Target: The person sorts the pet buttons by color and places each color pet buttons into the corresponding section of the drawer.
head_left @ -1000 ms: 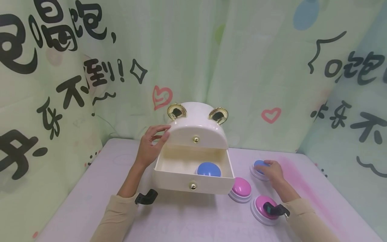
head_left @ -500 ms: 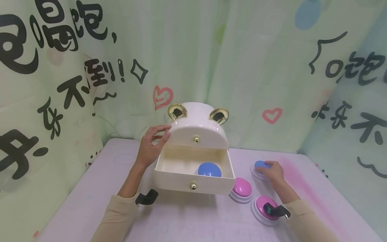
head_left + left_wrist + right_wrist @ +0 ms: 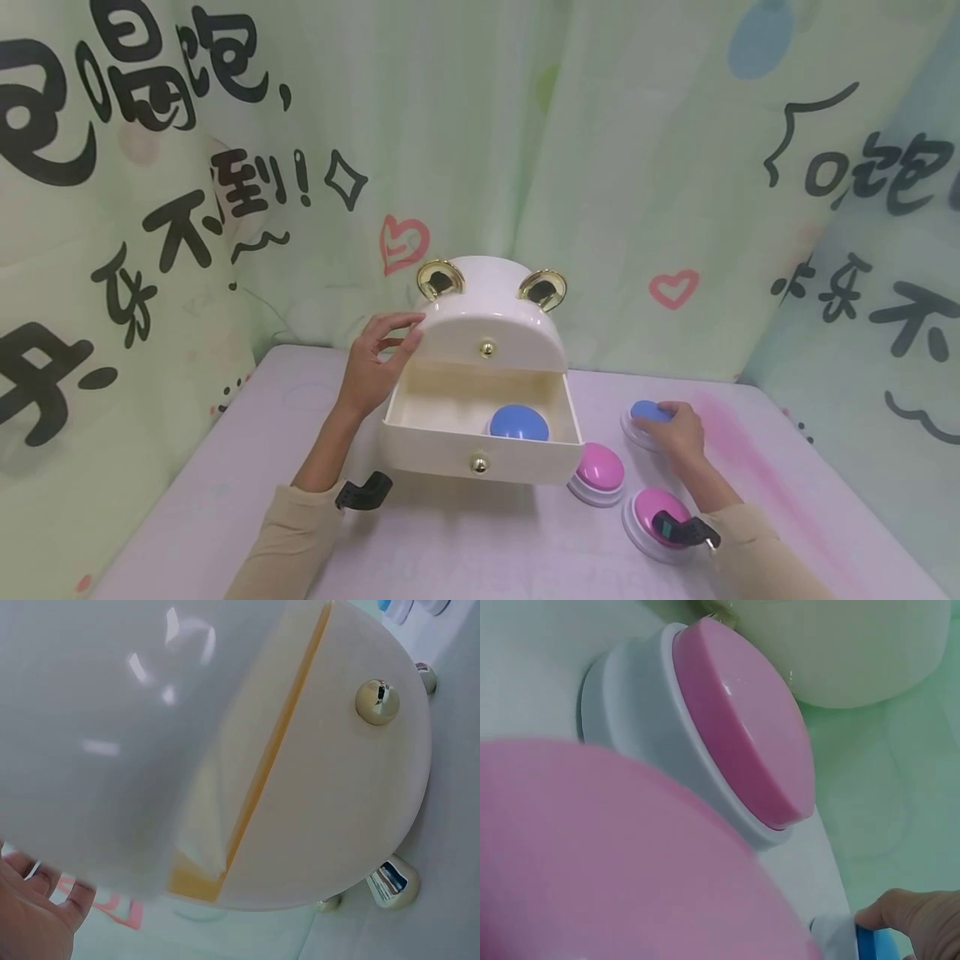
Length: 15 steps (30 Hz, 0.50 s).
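Observation:
A glossy white drawer box (image 3: 491, 329) with two gold-rimmed eyes stands in the middle of the table. Its lower drawer (image 3: 431, 450) is pulled out, with a blue push button (image 3: 519, 422) in its right front part, the base mostly hidden by the drawer front. My left hand (image 3: 377, 358) touches the upper left side of the box with its fingertips; the left wrist view shows those fingers (image 3: 75, 904) at the box's edge. At the back right, my right hand (image 3: 678, 431) grips a second blue push button (image 3: 649, 410), its white base on the table.
Two pink push buttons on white bases stand right of the drawer, one farther back (image 3: 601, 467) and one nearer (image 3: 660, 510), under my right wrist's camera. The gold knob (image 3: 479, 462) sticks out from the drawer front. A printed curtain (image 3: 600, 208) hangs behind the table.

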{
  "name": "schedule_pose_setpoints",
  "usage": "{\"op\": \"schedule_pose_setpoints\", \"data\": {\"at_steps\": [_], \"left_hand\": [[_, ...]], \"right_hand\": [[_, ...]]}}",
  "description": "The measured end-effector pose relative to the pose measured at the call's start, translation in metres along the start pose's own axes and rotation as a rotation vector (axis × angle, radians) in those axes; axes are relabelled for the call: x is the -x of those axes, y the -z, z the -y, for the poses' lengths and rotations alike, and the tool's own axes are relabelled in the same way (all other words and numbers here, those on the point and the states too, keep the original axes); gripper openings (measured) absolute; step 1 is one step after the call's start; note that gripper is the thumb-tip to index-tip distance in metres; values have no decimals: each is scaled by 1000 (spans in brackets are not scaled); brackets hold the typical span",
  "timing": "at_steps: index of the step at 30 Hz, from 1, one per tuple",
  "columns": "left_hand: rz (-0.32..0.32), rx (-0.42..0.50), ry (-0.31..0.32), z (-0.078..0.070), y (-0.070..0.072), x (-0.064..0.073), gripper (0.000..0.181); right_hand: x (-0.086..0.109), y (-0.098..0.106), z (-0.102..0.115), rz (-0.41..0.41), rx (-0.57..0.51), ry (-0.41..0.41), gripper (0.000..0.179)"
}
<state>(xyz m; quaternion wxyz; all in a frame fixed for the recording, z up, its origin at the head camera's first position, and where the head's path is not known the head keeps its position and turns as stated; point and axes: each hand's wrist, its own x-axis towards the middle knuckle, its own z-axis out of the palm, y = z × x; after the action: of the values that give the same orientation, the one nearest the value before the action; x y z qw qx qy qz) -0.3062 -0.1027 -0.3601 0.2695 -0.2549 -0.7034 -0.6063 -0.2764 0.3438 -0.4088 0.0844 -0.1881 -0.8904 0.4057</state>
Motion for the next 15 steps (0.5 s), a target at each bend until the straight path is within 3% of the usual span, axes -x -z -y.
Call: {"op": "schedule_pose_setpoints", "data": {"at_steps": [7, 15], "left_hand": [[-3, -7, -3, 1, 1, 1, 27], [-2, -9, -20, 3, 0, 0, 27]], "right_hand": [[4, -5, -1, -47, 42, 20, 69], [10, -7, 7, -71, -10, 43, 71]]}}
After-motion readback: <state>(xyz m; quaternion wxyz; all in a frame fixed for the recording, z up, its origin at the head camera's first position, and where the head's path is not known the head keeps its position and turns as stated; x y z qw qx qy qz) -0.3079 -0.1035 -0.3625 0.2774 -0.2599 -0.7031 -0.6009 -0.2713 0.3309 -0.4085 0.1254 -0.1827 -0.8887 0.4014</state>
